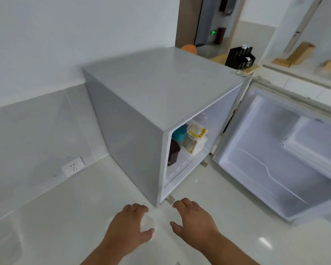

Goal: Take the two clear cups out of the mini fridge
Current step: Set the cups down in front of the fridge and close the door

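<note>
Left hand (130, 224) gripping clear cup (148, 224), upright

In the middle, on the surface (84, 217), the mini fridge (161, 96), with the wall (36, 44) at its 9 o'clock. On its 3 o'clock side, the door (275, 159), swung wide open. Inside, a bottle (179, 133) at 9 o'clock of a carton (194, 139). At 8 o'clock of the fridge, low on the wall, a socket (73, 167). At 6 o'clock, before the fridge corner, the left hand (130, 224) round a clear cup (147, 223). At its 3 o'clock, apart, the right hand (195, 219). Far behind, at 1 o'clock, a box (239, 58).
</note>
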A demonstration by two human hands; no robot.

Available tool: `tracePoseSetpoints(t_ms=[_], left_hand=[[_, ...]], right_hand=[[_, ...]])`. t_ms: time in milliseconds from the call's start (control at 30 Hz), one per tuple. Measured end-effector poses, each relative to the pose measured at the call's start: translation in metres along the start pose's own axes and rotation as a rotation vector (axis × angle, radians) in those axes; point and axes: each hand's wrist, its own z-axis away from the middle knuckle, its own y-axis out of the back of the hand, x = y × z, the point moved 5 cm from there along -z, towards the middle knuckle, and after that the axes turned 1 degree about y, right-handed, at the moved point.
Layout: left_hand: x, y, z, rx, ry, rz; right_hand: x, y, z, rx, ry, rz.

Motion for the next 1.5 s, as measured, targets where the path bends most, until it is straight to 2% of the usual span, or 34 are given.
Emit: tracePoseSetpoints(t_ms=[367,500,667,833,967,1033,1133,1267,1500], left_hand=[[0.228,0.125,-0.082,0.210,-0.340,0.021],[0.285,0.189,-0.099,0.363,-0.447,0.010],[0.329,0.264,-0.116,0.524,-0.490,-0.055],[0.330,0.312,-0.136,0.618,-0.423,-0.110],[0.291,0.324,-0.159,0.594,-0.298,-0.144],[0.249,0.312,-0.170,0.513,-0.264,-0.143],[0.199,0.296,-0.184,0.413,-0.227,-0.014],[0.193,0.286,-0.204,0.462,-0.228,-0.098],[0.203,0.290,-0.192,0.459,-0.216,-0.074]], right_hand=[[0.101,0.222,0.068,0.437,-0.128,0.162],[0.126,0.297,0.092,0.567,-0.166,0.221],[0.146,0.379,0.119,0.713,-0.213,0.269],[0.174,0.429,0.138,0.802,-0.264,0.291],[0.216,0.434,0.148,0.829,-0.378,0.260],[0.252,0.409,0.156,0.734,-0.494,0.239],[0.292,0.352,0.164,0.545,-0.613,0.326],[0.299,0.340,0.160,0.615,-0.617,0.351],[0.278,0.356,0.164,0.651,-0.610,0.237]])
